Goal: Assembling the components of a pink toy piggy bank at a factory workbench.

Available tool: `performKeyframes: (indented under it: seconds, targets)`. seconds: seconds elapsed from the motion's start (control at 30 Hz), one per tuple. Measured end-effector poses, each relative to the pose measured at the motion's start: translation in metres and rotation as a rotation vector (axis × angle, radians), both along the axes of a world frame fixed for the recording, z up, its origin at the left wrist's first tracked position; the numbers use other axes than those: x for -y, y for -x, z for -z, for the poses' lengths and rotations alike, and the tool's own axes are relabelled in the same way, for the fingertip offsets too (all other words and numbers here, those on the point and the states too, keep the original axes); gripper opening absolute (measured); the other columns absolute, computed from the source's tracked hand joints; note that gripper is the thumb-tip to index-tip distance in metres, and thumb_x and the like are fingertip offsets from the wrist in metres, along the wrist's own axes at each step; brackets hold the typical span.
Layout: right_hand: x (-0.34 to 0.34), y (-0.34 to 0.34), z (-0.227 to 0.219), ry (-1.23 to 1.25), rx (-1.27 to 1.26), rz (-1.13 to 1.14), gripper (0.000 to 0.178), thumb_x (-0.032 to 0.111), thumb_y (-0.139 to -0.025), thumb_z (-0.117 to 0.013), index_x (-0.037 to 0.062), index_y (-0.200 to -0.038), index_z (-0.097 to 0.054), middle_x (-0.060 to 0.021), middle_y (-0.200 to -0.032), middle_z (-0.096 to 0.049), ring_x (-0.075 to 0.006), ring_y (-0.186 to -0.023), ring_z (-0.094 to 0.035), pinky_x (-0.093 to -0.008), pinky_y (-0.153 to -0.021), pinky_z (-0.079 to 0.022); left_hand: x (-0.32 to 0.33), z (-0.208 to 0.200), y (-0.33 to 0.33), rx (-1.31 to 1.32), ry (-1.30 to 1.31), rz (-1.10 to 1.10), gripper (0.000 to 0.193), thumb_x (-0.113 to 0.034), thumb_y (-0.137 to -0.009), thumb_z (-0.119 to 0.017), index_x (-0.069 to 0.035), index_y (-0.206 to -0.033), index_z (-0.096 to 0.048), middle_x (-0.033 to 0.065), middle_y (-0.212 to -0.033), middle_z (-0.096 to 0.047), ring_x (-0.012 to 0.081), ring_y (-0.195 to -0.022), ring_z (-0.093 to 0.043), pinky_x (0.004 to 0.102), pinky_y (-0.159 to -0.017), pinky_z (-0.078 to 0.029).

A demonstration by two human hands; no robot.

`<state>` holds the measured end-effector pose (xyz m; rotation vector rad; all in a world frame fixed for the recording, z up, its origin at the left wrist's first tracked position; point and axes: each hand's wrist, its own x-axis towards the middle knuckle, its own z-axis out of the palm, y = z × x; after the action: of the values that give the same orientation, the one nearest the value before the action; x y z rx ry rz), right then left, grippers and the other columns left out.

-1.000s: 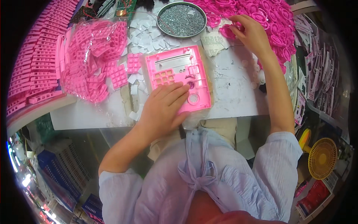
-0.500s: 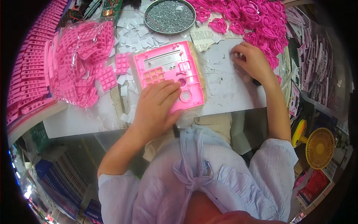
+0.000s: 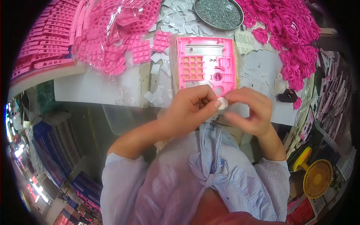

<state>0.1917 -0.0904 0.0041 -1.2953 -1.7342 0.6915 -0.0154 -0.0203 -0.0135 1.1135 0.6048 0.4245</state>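
A person in a pale blue top sits facing me across a white work table point(image 3: 93, 90), 2 bare hands meeting over the middle of its near edge. The left hand point(image 3: 189, 108) holds a small round white disc point(image 3: 223, 103) in a narrow pinch between thumb and forefinger. The right hand point(image 3: 252, 109) is beside it, its grip wide: forefinger reaching to the disc, blurred thumb well apart. I cannot tell whether that forefinger touches it.

Just beyond the hands, a pink rectangular plastic casing point(image 3: 207, 60) lies near the table's near edge, ribbed inside facing up, with a grid of square openings.

Toward the far edge stands a round dark-rimmed dish point(image 3: 240, 24) of small metal pieces, near scattered white squares point(image 3: 176, 17). A heap of bright pink plastic rings point(image 3: 296, 32) fills the far right corner; 2 pink keypad pieces point(image 3: 141, 51) lie left of the casing, beside a clear bag of pink parts point(image 3: 101, 56).
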Motion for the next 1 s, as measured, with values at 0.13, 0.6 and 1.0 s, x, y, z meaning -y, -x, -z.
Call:
performKeyframes:
  seconds: [0.13, 0.6, 1.0]
  targets:
    - [0.0, 0.013, 0.007, 0.19, -0.123, 0.193, 0.017, 0.003, -0.08, -0.079, 0.0008, -0.095, -0.072, -0.0116, -0.081, -0.071, -0.0237, -0.064, -0.068, -0.0317, -0.06, -0.054, -0.002, -0.001, -0.001, -0.18, -0.475, -0.044, 0.014, -0.014, -0.096, -0.067, -0.003, -0.089, -0.062, 0.0042, -0.073, -0.06, 0.011, -0.061, -0.055, 0.0276, -0.057, -0.044]
    - [-0.049, 0.004, 0.011, -0.029, 0.686, 0.134, 0.008, 0.01, -0.08, -0.072, 0.0077, -0.085, -0.067, -0.0065, -0.085, -0.063, -0.0278, -0.086, -0.061, -0.0396, -0.068, -0.054, -0.032, 0.018, 0.009, -0.505, -1.418, 0.139, 0.033, -0.026, -0.082, -0.074, -0.009, -0.11, -0.068, 0.0063, -0.127, -0.062, 0.0253, -0.129, -0.052, 0.0486, -0.109, -0.034]
    - [-0.057, 0.016, 0.019, 0.187, 0.703, 0.207, 0.011, 0.012, -0.076, -0.072, 0.0059, -0.08, -0.064, -0.0094, -0.08, -0.066, -0.0311, -0.085, -0.059, -0.0465, -0.073, -0.044, -0.03, 0.023, 0.009, -0.455, -1.38, 0.098, 0.029, -0.021, -0.082, -0.072, -0.008, -0.107, -0.068, 0.0076, -0.126, -0.062, 0.0265, -0.128, -0.052, 0.0475, -0.108, -0.035]
